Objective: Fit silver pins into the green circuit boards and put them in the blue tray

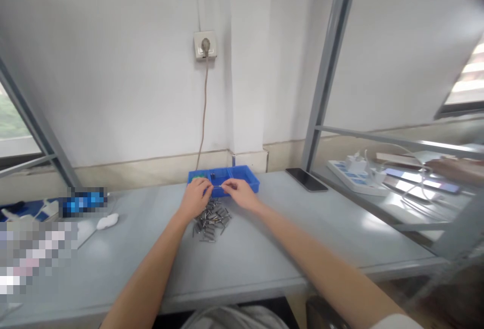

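My left hand [196, 196] and my right hand [241, 193] meet above a grey table [264, 248], just in front of a blue compartment tray [249, 177]. Both pinch the ends of one thin metal pin [217, 186] held level between the fingertips. Below the hands lies a loose pile of several small metal pins [210, 220]. What sits in the tray's compartments is too small to make out.
A black phone [306, 179] lies right of the tray. A white power strip [355, 175] with plugs and cables sits on the adjoining bench at right. A grey frame post [325, 66] rises behind. A wall socket [205, 45] feeds a cord downward. Blurred items and a white object [107, 221] lie at left.
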### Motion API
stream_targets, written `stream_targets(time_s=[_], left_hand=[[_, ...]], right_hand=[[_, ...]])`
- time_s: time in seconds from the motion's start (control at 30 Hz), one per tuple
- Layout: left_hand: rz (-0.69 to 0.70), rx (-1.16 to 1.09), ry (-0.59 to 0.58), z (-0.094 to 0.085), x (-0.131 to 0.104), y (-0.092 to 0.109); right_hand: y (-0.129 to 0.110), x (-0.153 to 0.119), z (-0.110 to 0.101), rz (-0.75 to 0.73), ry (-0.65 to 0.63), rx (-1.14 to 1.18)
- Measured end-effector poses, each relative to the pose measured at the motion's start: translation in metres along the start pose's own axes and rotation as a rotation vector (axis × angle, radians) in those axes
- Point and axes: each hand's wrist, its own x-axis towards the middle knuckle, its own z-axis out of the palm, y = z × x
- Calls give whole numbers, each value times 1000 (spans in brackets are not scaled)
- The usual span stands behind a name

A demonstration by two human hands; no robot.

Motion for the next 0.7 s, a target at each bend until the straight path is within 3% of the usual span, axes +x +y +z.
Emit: stream_targets(time_s=[0.13,0.27,0.53,0.7], left_hand=[[21,7,-15,-1,1,4],[54,-16,-40,-2,0,9],[44,-76,-43,-5,0,18],[-34,-76,-71,-7,-1,21]], right_hand=[[-7,-6,-1,-237,92,-165],[-11,-11,1,-392,-19,-237],[-21,-10,0,-313,-22,-80],[-24,-1,-24,-43,-127,490]])
